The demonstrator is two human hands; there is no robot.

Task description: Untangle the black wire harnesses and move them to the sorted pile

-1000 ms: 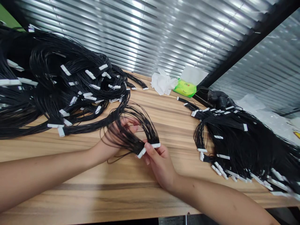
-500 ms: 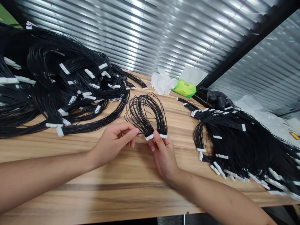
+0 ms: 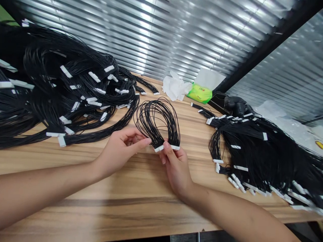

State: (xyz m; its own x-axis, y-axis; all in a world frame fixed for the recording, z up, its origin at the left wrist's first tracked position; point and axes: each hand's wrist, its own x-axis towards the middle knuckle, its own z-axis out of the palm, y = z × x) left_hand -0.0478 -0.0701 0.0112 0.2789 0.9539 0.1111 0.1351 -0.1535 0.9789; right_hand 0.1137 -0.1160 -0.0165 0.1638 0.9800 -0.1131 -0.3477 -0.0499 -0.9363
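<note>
A wire harness (image 3: pixel 174 124) of thin black wires curves in a loop above the table, its two white end connectors (image 3: pixel 158 148) side by side at the bottom. My right hand (image 3: pixel 176 164) pinches these connectors between thumb and fingers. At the loop's lower left, my left hand (image 3: pixel 126 146) has its thumb laid toward the curled fingers, against the wires beside the left connector. A bit of thin black wire shows between those fingers; their tips are partly hidden.
A big heap of black harnesses (image 3: pixel 83 84) with white connectors covers the left side of the wooden table (image 3: pixel 141 201). Another pile (image 3: pixel 262 151) lies at right. Crumpled tissue (image 3: pixel 176 86) and a green tissue pack (image 3: pixel 200 93) sit at the back, before metal blinds (image 3: pixel 121 37).
My left thumb has shifted slightly right and the left connector has tilted a little, moving left. My right hand keeps its pinch. The view has turned slightly.
</note>
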